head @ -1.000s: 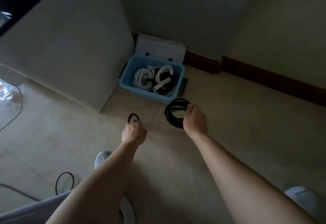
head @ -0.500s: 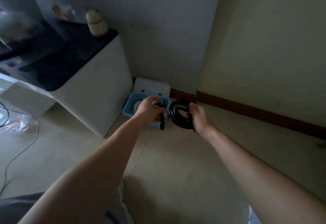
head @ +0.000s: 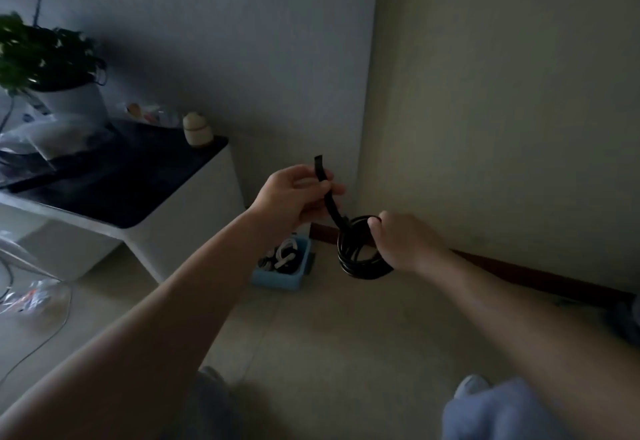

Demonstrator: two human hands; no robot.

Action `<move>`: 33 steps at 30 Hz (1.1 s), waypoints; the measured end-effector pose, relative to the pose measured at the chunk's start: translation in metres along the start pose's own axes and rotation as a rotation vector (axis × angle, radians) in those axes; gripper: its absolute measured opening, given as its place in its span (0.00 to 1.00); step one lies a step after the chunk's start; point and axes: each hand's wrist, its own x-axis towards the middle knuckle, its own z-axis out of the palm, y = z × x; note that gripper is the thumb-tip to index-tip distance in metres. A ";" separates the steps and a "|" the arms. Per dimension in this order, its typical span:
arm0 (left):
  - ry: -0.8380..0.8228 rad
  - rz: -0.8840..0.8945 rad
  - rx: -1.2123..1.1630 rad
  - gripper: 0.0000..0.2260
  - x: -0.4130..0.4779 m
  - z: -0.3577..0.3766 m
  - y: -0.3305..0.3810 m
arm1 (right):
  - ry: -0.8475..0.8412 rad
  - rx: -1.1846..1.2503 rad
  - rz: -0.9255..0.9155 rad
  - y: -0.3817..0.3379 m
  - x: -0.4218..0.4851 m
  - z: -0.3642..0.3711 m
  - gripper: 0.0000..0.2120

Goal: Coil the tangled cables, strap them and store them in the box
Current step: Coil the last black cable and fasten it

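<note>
Dim corner, tiled floor. Above blue box (head: pixel 278 278): right hand (head: pixel 401 242) grips black coil (head: pixel 360 259); left hand (head: pixel 294 197) pinches strap (head: pixel 327 194). Coil looks light, springy; hold across bundled loops.

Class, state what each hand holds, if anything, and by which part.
The left hand pinches the black strap just below its upper end. The right hand grips the coiled black cable by its right side.

Black coiled cable (head: pixel 360 259), black strap (head: pixel 329 197), light blue box (head: pixel 277 280), white cabinet (head: pixel 166 242).
</note>
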 end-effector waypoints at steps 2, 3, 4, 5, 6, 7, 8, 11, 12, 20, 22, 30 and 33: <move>-0.066 -0.039 -0.116 0.04 -0.011 0.011 0.003 | 0.056 0.059 0.038 0.002 -0.012 0.008 0.15; -0.079 -0.065 -0.162 0.04 -0.015 0.015 0.001 | 0.067 0.077 0.078 0.004 -0.014 0.010 0.16; -0.078 -0.094 -0.197 0.04 -0.017 0.018 -0.001 | 0.076 0.083 0.103 0.006 -0.013 0.012 0.16; -0.065 -0.125 -0.222 0.05 -0.019 0.021 -0.005 | 0.078 0.130 0.120 0.007 -0.012 0.015 0.15; -0.044 -0.155 -0.231 0.05 -0.019 0.023 -0.009 | 0.084 0.203 0.109 0.007 -0.011 0.018 0.13; -0.020 -0.178 -0.226 0.05 -0.019 0.023 -0.013 | 0.075 0.224 0.110 0.006 -0.010 0.019 0.12; -0.001 -0.199 -0.217 0.05 -0.018 0.023 -0.015 | 0.088 0.232 0.104 0.007 -0.007 0.019 0.13; 0.014 -0.241 -0.238 0.05 -0.013 0.020 -0.020 | 0.124 0.197 0.062 0.007 0.001 0.019 0.17; 0.012 -0.245 -0.261 0.05 -0.010 0.019 -0.021 | 0.131 0.219 0.061 0.007 0.003 0.020 0.16; 0.061 -0.290 -0.394 0.08 0.003 0.023 -0.026 | 0.152 0.244 -0.080 0.000 0.009 0.020 0.17; 0.101 -0.268 -0.412 0.08 0.004 0.027 -0.029 | 0.117 0.232 -0.103 -0.001 0.008 0.018 0.18; 0.381 0.056 0.105 0.05 0.003 0.035 -0.036 | 0.084 0.283 -0.124 -0.005 0.003 0.011 0.18; 0.467 0.141 0.371 0.05 0.003 0.035 -0.041 | 0.073 0.273 -0.145 -0.006 0.001 0.010 0.19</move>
